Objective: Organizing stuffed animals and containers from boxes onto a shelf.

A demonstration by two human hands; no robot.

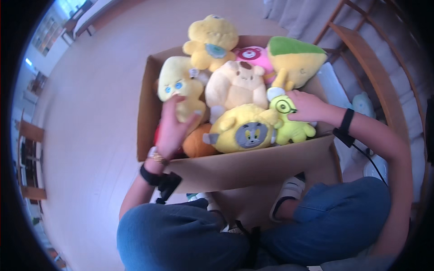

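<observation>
An open cardboard box (pixel 251 169) full of plush toys stands before me. My left hand (pixel 173 125) is over the box's left side, fingers apart, in front of a pale yellow plush with blue eyes (pixel 178 79); whether it touches the plush is unclear. My right hand (pixel 305 105) lies on a lime-green plush with round glasses (pixel 291 130) at the front right; its fingertips are partly hidden. Between them sit a yellow plush with a grey cat face (pixel 247 130) and a cream bear plush (pixel 237 88). Behind are a yellow plush (pixel 213 37), a pink bear plush (pixel 259 61) and a green-topped yellow plush (pixel 296 61).
An orange plush (pixel 200 142) lies low in the box's front left. A wooden rack (pixel 373 67) stands close on the right, with a pale blue plush (pixel 362 104) beside it. My bent knees flank the near side of the box. Wooden furniture (pixel 32 162) is at the far left.
</observation>
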